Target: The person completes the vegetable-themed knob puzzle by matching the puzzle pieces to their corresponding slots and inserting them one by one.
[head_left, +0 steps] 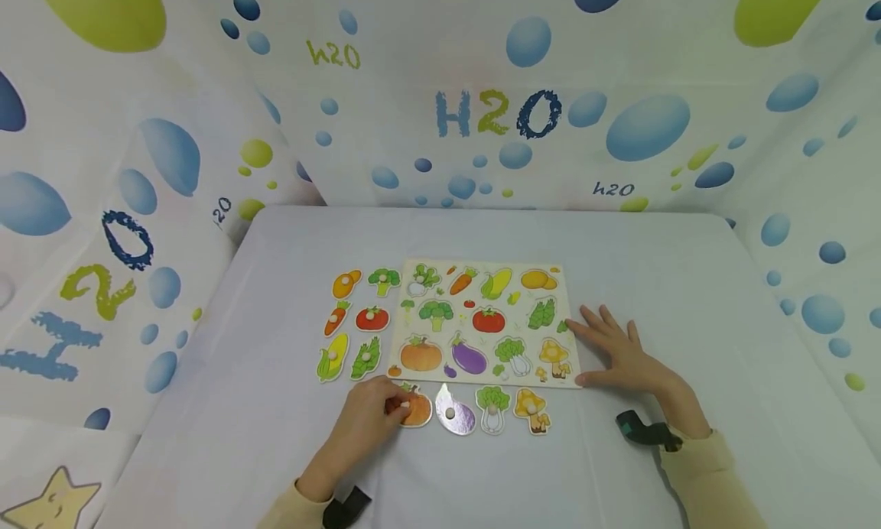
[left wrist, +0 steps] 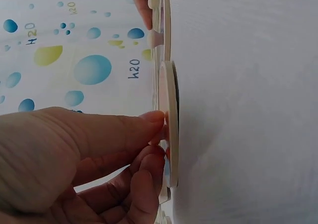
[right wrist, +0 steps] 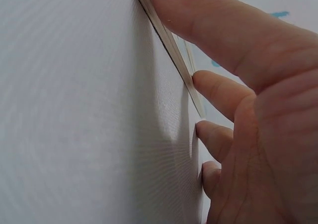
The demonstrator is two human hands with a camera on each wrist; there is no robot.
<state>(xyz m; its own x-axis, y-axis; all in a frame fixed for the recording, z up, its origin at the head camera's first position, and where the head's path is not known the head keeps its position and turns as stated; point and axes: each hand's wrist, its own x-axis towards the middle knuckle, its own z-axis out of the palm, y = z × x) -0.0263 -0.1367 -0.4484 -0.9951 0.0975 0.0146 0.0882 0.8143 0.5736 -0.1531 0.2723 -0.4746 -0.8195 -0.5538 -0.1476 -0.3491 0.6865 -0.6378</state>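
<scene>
A white fabric backdrop with blue and green drops (head_left: 643, 128) hung around a table covered in white cloth (head_left: 227, 437). At the left lay six flat, knobbed vegetable pieces in two columns. The outer column held a yellow corn piece with green leaves (head_left: 333, 358) nearest the person, an orange carrot piece (head_left: 336, 318) beyond it, and an orange-yellow potato piece (head_left: 346, 284) farthest. The inner column held a green pea-pod piece (head_left: 365, 358), a round red tomato piece (head_left: 372, 319) and a green broccoli piece (head_left: 383, 281), in the same order.

The left hand (head_left: 368, 414), in a cream sleeve (head_left: 292, 510) with a black wrist mount (head_left: 347, 507), pinched the small pale knob of a round orange pumpkin piece (head_left: 418, 410) between thumb and fingers. That piece was just below the near left corner of a thin rectangular cream board printed with vegetables (head_left: 523, 322); whether it touched the cloth could not be told.

To its right, along the board's near edge, lay a shiny purple eggplant piece (head_left: 456, 414), a green-and-white bok choy piece (head_left: 492, 409) and a yellow mushroom piece (head_left: 533, 411).

At the far right, the right hand (head_left: 622, 361) had its fingers spread wide, thumb at the board's near right corner and index fingertip touching its right edge.
</scene>
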